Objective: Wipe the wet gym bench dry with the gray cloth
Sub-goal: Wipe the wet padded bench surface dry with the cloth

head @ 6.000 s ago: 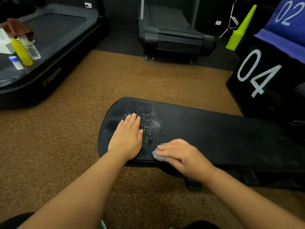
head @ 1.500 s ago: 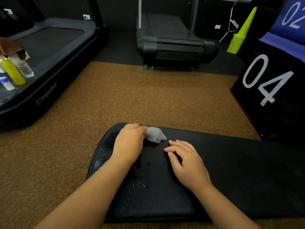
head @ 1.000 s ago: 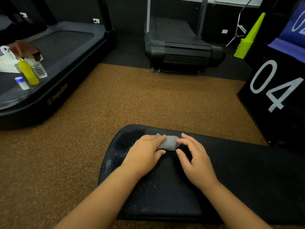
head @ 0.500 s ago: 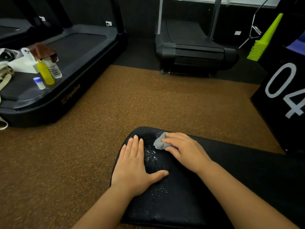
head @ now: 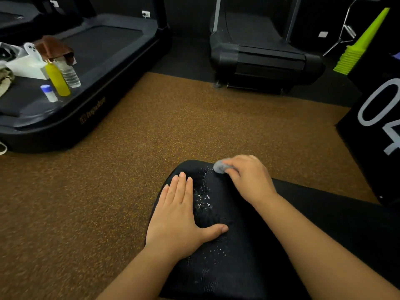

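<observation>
Brown gym floor, black padded bench point(head: 249, 267) beaded; right hand point(head: 249, 180) pinching balled gray cloth point(head: 220, 166), left hand point(head: 179, 215) flat. Could just smear.

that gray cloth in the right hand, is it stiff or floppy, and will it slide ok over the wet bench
The gray cloth looks soft and floppy: it sits bunched into a small wad under the right hand. It is probably light, since the fingers alone cover it. Droplets on the bench suggest it may drag a little as it soaks.
</observation>
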`<state>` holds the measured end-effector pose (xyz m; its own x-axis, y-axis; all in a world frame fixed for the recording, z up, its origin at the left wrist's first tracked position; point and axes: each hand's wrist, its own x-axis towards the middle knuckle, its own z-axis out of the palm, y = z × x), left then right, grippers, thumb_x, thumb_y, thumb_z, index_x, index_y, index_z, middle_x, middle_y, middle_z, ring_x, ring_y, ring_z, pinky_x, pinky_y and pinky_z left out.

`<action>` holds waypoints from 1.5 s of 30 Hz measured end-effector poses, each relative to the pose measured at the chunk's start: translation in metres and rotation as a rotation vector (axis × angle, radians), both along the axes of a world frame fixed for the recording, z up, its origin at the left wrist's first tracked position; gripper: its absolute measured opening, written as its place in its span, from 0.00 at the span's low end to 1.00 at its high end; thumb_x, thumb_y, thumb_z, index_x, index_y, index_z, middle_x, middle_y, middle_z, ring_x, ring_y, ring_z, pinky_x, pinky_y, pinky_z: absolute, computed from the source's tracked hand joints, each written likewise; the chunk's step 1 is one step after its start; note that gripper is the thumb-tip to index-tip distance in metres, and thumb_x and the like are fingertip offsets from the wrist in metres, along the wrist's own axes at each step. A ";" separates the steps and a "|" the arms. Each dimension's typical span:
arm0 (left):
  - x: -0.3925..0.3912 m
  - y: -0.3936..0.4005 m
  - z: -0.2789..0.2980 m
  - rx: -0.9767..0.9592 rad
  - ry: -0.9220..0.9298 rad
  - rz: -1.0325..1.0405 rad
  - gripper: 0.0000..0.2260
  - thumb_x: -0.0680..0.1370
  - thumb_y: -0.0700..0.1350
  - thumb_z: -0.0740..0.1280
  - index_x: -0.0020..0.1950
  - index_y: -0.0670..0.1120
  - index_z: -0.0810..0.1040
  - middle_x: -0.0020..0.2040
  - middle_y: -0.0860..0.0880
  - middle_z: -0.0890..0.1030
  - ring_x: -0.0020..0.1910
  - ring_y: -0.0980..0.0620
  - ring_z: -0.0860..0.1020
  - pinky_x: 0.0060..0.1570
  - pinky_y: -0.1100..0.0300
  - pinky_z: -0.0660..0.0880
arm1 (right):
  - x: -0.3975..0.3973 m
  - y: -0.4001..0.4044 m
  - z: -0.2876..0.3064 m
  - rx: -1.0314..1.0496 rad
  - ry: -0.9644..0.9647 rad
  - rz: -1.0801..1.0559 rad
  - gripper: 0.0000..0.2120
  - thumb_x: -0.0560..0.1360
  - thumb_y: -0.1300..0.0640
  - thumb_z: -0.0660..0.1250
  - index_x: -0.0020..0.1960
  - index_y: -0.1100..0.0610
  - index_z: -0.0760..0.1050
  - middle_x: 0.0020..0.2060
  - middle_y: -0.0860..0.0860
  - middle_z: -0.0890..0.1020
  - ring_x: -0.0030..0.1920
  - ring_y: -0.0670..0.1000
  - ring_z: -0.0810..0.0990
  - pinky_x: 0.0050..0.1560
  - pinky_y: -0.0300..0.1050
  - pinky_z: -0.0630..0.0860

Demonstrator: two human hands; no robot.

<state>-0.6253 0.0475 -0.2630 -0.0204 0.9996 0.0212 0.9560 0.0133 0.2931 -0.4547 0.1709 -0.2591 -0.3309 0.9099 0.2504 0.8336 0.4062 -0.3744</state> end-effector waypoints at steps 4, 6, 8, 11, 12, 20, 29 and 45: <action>-0.001 0.001 -0.001 -0.002 -0.005 -0.003 0.56 0.61 0.81 0.48 0.77 0.46 0.36 0.76 0.50 0.33 0.73 0.55 0.30 0.73 0.55 0.34 | -0.039 -0.015 -0.002 0.018 0.032 0.073 0.09 0.74 0.59 0.66 0.52 0.53 0.81 0.47 0.50 0.82 0.49 0.54 0.75 0.51 0.47 0.71; -0.002 0.000 0.000 -0.003 -0.024 -0.008 0.56 0.61 0.81 0.49 0.77 0.46 0.36 0.76 0.50 0.33 0.73 0.55 0.30 0.73 0.56 0.34 | -0.022 -0.023 0.001 0.008 0.043 0.184 0.10 0.73 0.60 0.68 0.52 0.53 0.82 0.47 0.51 0.82 0.48 0.54 0.76 0.51 0.45 0.72; -0.002 0.000 0.000 0.006 -0.041 -0.003 0.57 0.61 0.80 0.49 0.77 0.46 0.37 0.77 0.50 0.34 0.73 0.55 0.30 0.73 0.56 0.34 | 0.000 -0.018 0.004 0.019 -0.004 0.231 0.10 0.72 0.58 0.68 0.53 0.51 0.82 0.48 0.49 0.82 0.48 0.53 0.77 0.51 0.43 0.72; -0.001 0.000 0.001 0.014 -0.043 -0.006 0.57 0.61 0.80 0.49 0.77 0.46 0.37 0.77 0.49 0.34 0.73 0.55 0.31 0.74 0.55 0.35 | 0.003 0.009 0.002 -0.004 -0.055 0.124 0.10 0.73 0.57 0.67 0.53 0.49 0.81 0.47 0.49 0.82 0.50 0.55 0.77 0.52 0.47 0.72; -0.001 0.000 0.001 0.013 -0.043 -0.005 0.57 0.61 0.80 0.50 0.77 0.46 0.37 0.77 0.49 0.34 0.73 0.55 0.31 0.74 0.55 0.35 | -0.009 0.015 0.001 -0.007 -0.054 0.085 0.11 0.74 0.57 0.66 0.53 0.49 0.81 0.46 0.49 0.81 0.50 0.55 0.76 0.52 0.49 0.72; -0.002 0.000 0.001 0.021 -0.062 -0.009 0.56 0.61 0.80 0.51 0.77 0.46 0.38 0.77 0.49 0.34 0.73 0.55 0.31 0.73 0.56 0.34 | -0.020 -0.008 0.003 0.002 -0.025 0.301 0.11 0.73 0.55 0.65 0.53 0.52 0.82 0.47 0.49 0.83 0.48 0.54 0.78 0.51 0.48 0.74; -0.001 0.000 0.002 0.005 -0.061 -0.005 0.57 0.61 0.80 0.53 0.77 0.45 0.38 0.77 0.48 0.35 0.74 0.54 0.31 0.74 0.54 0.35 | -0.069 0.015 -0.002 -0.015 -0.015 0.119 0.10 0.74 0.59 0.64 0.52 0.51 0.82 0.47 0.52 0.82 0.50 0.55 0.75 0.52 0.51 0.73; -0.001 -0.039 -0.001 -0.026 -0.096 0.132 0.58 0.60 0.80 0.50 0.76 0.44 0.33 0.75 0.47 0.30 0.73 0.51 0.28 0.71 0.53 0.34 | -0.069 -0.020 -0.001 -0.033 0.001 0.360 0.10 0.74 0.57 0.64 0.51 0.53 0.82 0.48 0.51 0.83 0.49 0.54 0.77 0.53 0.46 0.72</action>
